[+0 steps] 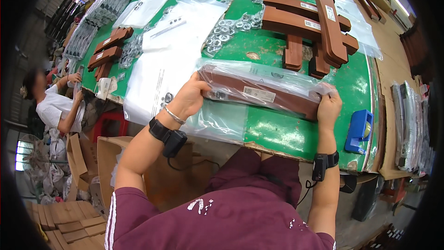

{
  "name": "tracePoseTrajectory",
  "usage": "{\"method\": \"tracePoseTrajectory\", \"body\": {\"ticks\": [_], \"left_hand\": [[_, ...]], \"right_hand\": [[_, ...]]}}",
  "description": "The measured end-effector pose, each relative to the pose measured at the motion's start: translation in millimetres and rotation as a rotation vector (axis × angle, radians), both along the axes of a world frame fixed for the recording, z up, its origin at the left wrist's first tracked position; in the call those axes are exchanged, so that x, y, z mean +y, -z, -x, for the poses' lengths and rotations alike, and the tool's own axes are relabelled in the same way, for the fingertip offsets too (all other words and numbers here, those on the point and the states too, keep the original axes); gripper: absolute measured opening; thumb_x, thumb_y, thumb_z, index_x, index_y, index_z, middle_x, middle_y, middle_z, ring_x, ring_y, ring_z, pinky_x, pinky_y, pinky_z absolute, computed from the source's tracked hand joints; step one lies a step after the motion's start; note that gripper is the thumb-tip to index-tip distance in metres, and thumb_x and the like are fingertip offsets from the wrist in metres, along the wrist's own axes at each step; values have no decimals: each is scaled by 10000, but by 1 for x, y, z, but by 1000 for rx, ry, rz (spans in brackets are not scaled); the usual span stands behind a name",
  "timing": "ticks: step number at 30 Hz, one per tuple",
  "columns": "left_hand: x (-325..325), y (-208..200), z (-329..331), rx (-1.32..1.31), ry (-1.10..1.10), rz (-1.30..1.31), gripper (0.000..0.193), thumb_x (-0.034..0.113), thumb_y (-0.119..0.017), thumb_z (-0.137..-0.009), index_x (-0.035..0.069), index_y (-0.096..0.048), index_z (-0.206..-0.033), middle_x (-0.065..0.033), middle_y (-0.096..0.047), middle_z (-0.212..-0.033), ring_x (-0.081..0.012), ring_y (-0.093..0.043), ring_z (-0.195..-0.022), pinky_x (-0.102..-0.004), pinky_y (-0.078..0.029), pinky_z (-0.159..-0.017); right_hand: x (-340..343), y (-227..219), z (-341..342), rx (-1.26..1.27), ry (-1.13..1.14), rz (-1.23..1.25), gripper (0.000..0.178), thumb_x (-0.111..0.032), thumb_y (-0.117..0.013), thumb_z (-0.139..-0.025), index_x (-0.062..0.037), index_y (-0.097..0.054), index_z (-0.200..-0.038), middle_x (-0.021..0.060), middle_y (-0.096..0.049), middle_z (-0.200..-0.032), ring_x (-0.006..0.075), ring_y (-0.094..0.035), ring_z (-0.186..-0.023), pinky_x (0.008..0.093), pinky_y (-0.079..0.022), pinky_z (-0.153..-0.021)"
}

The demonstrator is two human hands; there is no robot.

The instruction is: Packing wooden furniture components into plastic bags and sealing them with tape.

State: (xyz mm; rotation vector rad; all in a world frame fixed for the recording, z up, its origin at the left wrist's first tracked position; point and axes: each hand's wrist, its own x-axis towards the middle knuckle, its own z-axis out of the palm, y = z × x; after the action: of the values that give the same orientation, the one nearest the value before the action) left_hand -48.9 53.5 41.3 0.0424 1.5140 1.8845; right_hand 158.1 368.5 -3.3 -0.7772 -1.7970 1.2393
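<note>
Centrally, over the green table (pixel 277 136), a clear bag (pixel 259 70) encloses a brown bar (pixel 289 101); the left hand (pixel 188 97) grips the bag at nine o'clock, the right hand (pixel 329 107) at three.

You're in a maroon short-sleeved top (pixel 240 224), white stripes (pixel 110 222) edging its left sleeve (pixel 136 209), white markings (pixel 200 205) across it, maroon bottoms (pixel 231 171) below, 2 black straps (pixel 158 130) bearing black boxes (pixel 175 144) with black cables (pixel 308 185), and there, a silvery bangle (pixel 173 115) behind your left hand (pixel 188 97)!
</note>
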Motion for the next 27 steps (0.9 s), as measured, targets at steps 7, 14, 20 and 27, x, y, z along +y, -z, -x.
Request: {"method": "tracePoseTrajectory", "body": {"ticks": [7,14,20,27], "left_hand": [[-3,-7,-3,133,163,165,800,-115,-508,-795,67,-178,-1501,-103,-398,-1423,-226,-396,-1296,-337,-302,-1097],[-8,-5,-4,412,291,343,927,-35,-613,-848,46,11,-1529,-211,-311,-1492,-281,-333,-1380,-363,-274,-1139],[-6,31,-13,657,126,324,804,7,-589,-909,33,-75,-1526,-152,-341,-1486,-240,-351,-1365,-343,-245,-1150],[0,10,-12,169,167,-9,563,-44,-499,-894,55,-328,-1422,-75,-440,-1400,-170,-430,-1245,-334,-299,-1094]], "right_hand": [[12,8,3,-35,9,13,211,3,-534,-895,31,-697,-1026,98,-711,-962,158,-656,-868,293,-522,-811],[14,8,7,-16,15,54,233,5,-524,-878,27,-699,-1031,105,-717,-943,169,-659,-875,299,-519,-806],[11,1,10,-19,17,56,206,-19,-545,-879,23,-703,-1005,101,-717,-926,163,-649,-837,300,-503,-782],[18,5,11,-94,15,73,221,3,-526,-861,23,-705,-989,103,-716,-908,175,-647,-826,304,-496,-777]]}}
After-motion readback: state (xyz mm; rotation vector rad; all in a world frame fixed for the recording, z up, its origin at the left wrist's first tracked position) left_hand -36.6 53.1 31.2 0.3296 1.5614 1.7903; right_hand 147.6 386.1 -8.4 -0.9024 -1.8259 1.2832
